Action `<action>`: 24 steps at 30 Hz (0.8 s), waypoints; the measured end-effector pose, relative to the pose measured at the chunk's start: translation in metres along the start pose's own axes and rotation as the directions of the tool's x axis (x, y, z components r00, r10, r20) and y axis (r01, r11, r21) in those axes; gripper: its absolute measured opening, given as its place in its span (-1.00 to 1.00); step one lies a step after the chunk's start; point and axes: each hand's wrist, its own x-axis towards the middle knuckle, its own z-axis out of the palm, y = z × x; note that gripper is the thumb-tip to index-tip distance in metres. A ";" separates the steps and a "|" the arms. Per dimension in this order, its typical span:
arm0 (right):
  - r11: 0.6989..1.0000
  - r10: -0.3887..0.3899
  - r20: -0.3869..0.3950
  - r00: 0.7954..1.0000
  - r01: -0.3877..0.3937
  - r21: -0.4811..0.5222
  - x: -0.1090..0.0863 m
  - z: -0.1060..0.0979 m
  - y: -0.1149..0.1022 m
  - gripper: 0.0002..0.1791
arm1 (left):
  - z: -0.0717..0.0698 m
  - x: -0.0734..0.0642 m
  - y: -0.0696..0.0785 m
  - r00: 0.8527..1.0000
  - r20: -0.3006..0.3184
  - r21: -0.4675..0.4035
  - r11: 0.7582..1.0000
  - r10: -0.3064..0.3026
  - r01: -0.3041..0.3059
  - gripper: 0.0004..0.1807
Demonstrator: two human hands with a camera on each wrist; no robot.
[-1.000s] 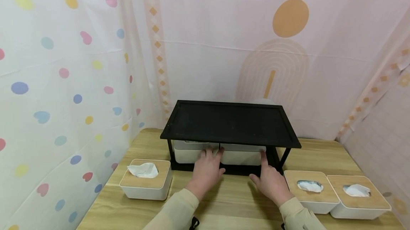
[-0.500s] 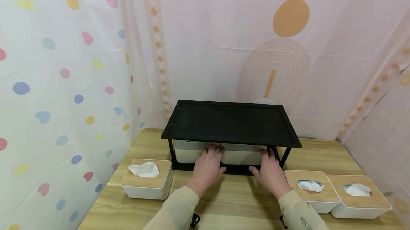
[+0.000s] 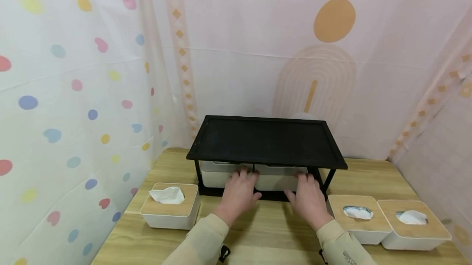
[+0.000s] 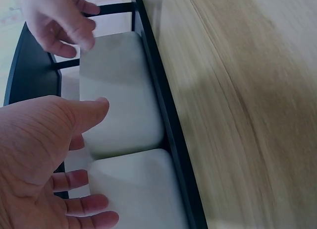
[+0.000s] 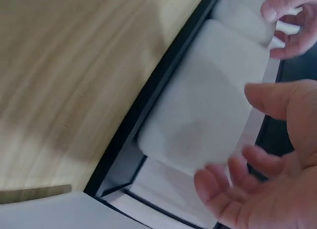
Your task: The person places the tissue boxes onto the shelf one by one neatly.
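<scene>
Now reaches in under the black stand (image 3: 265, 142) with a loosely spread left hand (image 3: 237, 195) at the left white box (image 3: 214, 179) and a likewise spread right hand (image 3: 308, 200) at the right white box (image 3: 274, 182), set side by side inside.

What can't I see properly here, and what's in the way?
Head view: the black shelf hides the backs of the left shelf box and right shelf box.
Head view: print on the right sleeve is too small and blurry to read.
Left wrist view: the bottom edge cuts off the left shelf box.
Right wrist view: the picture's edge cuts off a white box.
</scene>
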 end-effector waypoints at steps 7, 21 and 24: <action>0.982 0.106 0.115 0.988 -0.122 0.144 0.016 -0.004 0.013 -0.05 | 0.001 0.000 -0.001 1.000 -0.019 0.012 1.000 0.016 -0.016 -0.36; 0.977 0.093 0.156 0.983 -0.120 0.174 0.001 -0.002 0.007 0.04 | 0.004 -0.002 -0.006 0.999 -0.052 -0.050 0.999 0.008 -0.010 -0.37; 0.975 0.108 0.163 0.981 -0.137 0.174 -0.001 -0.001 0.009 0.05 | 0.004 -0.003 -0.005 0.999 -0.045 -0.032 0.999 0.017 -0.018 -0.36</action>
